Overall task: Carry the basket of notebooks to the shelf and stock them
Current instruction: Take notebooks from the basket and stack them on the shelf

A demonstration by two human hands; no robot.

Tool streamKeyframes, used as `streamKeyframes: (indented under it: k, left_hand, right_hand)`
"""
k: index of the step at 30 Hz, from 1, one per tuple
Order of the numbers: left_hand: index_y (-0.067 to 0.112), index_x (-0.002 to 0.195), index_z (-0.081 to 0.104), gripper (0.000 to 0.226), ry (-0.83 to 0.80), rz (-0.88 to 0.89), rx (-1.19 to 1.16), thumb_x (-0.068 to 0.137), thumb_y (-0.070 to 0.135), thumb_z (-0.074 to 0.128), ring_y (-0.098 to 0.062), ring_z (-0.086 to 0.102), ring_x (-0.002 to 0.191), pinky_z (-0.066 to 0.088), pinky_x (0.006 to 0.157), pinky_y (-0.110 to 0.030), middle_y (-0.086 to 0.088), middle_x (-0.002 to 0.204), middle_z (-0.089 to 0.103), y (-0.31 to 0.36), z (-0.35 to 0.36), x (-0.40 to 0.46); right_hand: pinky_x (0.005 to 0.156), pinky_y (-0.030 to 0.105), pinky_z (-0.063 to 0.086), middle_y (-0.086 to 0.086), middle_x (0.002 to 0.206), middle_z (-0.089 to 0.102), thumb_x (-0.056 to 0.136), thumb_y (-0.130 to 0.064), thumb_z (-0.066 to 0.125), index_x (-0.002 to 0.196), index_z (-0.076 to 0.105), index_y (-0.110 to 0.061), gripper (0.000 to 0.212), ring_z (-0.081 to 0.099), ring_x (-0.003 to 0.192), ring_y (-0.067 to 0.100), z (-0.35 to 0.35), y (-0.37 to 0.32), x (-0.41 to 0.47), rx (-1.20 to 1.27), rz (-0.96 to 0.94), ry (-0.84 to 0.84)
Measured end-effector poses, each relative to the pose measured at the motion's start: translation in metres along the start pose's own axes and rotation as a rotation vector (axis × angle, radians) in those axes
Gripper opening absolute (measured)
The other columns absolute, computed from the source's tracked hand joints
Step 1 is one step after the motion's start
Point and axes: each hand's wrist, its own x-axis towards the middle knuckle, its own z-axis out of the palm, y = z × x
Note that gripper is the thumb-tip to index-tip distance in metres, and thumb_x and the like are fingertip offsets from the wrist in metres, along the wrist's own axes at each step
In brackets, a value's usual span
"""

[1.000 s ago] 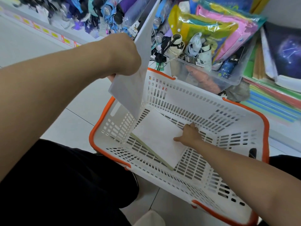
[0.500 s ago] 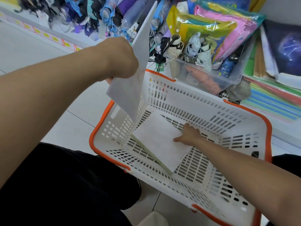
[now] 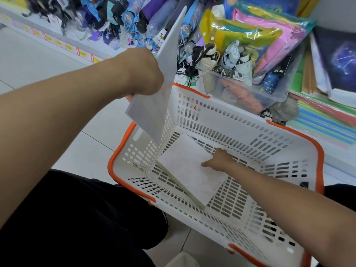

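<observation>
Both hands unmoved: left hand (image 3: 142, 72) holds raised notebook (image 3: 159, 89).

Basket on our floor, shelf ahead

We see the white basket (image 3: 240, 132) on the pale tiled floor (image 3: 38, 60); the low shelf (image 3: 327, 135) carries a clear bin (image 3: 248, 93) and stacked coloured paper (image 3: 325, 122)
</observation>
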Motion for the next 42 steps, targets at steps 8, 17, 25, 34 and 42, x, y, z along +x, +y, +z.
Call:
streamKeyframes:
  k: [8,17,25,34,42]
  left_hand:
    - [0.008,0.108,0.047,0.015,-0.017,-0.017,0.003,0.096,0.016,0.046,-0.029,0.051,0.083,0.040,0.069,-0.035,-0.011,0.099,0.051,-0.001,-0.003,-0.001]
    - [0.003,0.077,0.047,0.015,0.151,-0.066,-0.129,0.090,0.011,0.049,-0.028,0.051,0.073,0.040,0.061,-0.032,-0.012,0.085,0.050,-0.028,-0.045,0.014]
    - [0.009,0.116,0.065,0.029,-0.117,0.103,-1.315,0.100,0.030,0.051,-0.020,0.072,0.078,0.060,0.064,-0.032,-0.009,0.103,0.075,0.006,-0.081,-0.034]
    - [0.019,0.111,0.067,0.055,-0.128,0.228,-1.554,0.093,0.060,0.034,-0.017,0.074,0.081,0.058,0.056,-0.026,-0.002,0.095,0.077,0.079,-0.121,-0.089]
    - [0.026,0.123,0.053,0.029,0.164,0.628,-1.192,0.096,0.020,0.059,-0.015,0.073,0.088,0.057,0.075,-0.032,0.001,0.102,0.075,0.201,-0.188,-0.063]
  right_hand:
    - [0.088,0.030,0.045,0.008,0.134,0.056,0.099,-0.037,0.057,0.131,0.057,-0.010,0.042,0.055,0.116,0.024,-0.032,-0.019,-0.019,-0.088,-0.271,-0.107]
    - [0.081,0.010,0.044,-0.006,0.107,0.071,0.093,-0.012,0.064,0.107,0.067,-0.019,0.016,0.061,0.088,-0.005,-0.258,-0.043,-0.198,0.292,-0.700,0.346]
    - [0.065,0.027,0.060,0.006,0.103,0.076,0.099,-0.015,0.050,0.113,0.064,-0.011,0.020,0.074,0.080,0.015,-0.325,-0.062,-0.282,1.127,-0.704,0.247]
    - [0.086,0.036,0.056,0.006,0.123,0.070,0.101,-0.009,0.052,0.131,0.056,-0.019,0.032,0.070,0.100,0.021,-0.338,-0.068,-0.309,1.224,-0.781,0.448]
    - [0.087,0.025,0.056,-0.009,0.119,0.071,0.100,-0.003,0.053,0.133,0.058,-0.026,0.041,0.068,0.108,0.009,-0.430,0.001,-0.358,1.306,-0.947,1.073]
